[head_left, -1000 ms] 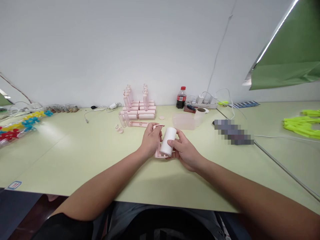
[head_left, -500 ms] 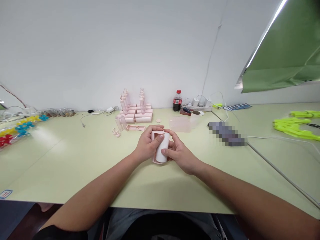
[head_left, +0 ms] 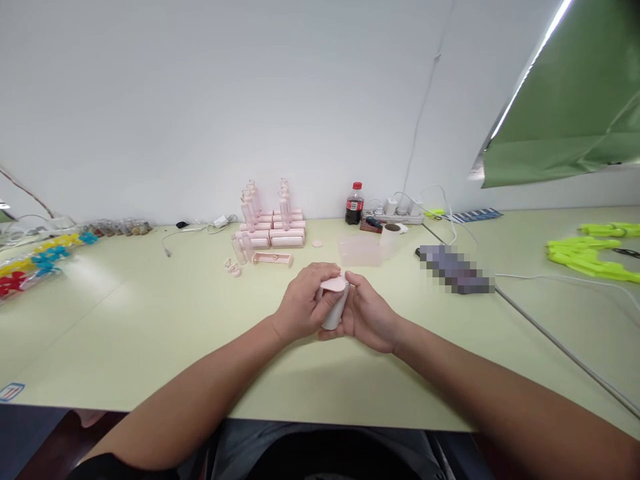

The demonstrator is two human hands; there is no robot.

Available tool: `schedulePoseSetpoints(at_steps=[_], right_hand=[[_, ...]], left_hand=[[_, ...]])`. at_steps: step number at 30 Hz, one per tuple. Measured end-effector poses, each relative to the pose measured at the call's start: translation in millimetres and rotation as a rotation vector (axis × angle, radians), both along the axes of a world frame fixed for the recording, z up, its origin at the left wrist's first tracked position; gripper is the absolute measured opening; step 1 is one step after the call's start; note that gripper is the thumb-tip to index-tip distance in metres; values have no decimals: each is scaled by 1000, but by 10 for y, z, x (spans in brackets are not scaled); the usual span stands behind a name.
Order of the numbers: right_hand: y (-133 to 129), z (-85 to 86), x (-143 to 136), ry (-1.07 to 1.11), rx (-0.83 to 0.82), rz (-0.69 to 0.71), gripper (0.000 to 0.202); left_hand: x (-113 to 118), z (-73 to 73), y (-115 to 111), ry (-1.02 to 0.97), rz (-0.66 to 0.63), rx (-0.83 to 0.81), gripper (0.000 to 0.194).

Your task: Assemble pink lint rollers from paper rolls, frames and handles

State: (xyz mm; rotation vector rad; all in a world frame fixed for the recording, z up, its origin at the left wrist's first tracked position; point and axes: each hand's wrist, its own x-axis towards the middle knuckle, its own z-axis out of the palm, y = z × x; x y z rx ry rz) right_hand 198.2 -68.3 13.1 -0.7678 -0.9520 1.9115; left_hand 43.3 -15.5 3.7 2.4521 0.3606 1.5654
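Note:
Between my two hands, above the near middle of the table, is a pink and white case (head_left: pixel 334 285) with a rounded pink end facing up. My left hand (head_left: pixel 306 300) wraps round its left side, the thumb on the front and the fingers over the top. My right hand (head_left: pixel 369 312) holds it from the right and below, fingertips under the lower end. Its far side is hidden by my fingers. Beyond my hands lie an open pink tray-like part (head_left: pixel 273 259), small pink rings (head_left: pixel 233 268) and clear pinkish tubes (head_left: pixel 243 247).
Stacked pink cases (head_left: pixel 287 237) with tubes on them stand near the wall. A cola bottle (head_left: pixel 355 204), a white roll (head_left: pixel 390 235), a power strip (head_left: pixel 400 217) and a blurred dark object (head_left: pixel 453 268) are behind and right. Neon-yellow pieces (head_left: pixel 590 259) lie far right.
The case has been turned so its rounded pink end faces up, and it sits slightly lower and to the right. My left hand covers more of it; my right fingers have moved under its lower end.

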Motion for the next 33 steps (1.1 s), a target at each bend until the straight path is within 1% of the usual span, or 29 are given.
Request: schedulePoseSetpoints(at_steps=[4,9,15,18,22,25,28,30,33], right_hand=[[11,-20,-12,-32,9,-49,45],[-29,-44,-111,-40,1,-162,43],[-79,-63,-215,-34,9,-254,42],[-92,-61,-236,-38,5,-284,41],[-102,-88,-251,-17,33,-282,41],[-101,-137,-240,-37,117,-279,45],[-96,-177,-207,-123,204,-286,52],[-95,-181,-182,-190,234,-296,56],[-94,-153,-148,-267,276,-306,57]], left_hand=[[-33,7,24,87,35,90,26],[-6,11,-14,56,84,71,21],[28,72,-104,76,122,-101,16],[33,93,-129,58,110,-180,14],[23,110,-135,15,77,-272,12],[-3,125,-126,15,4,-336,16],[-29,136,-117,18,-64,-412,23],[-40,135,-116,23,-86,-446,28],[-49,120,-111,44,-87,-504,31]])
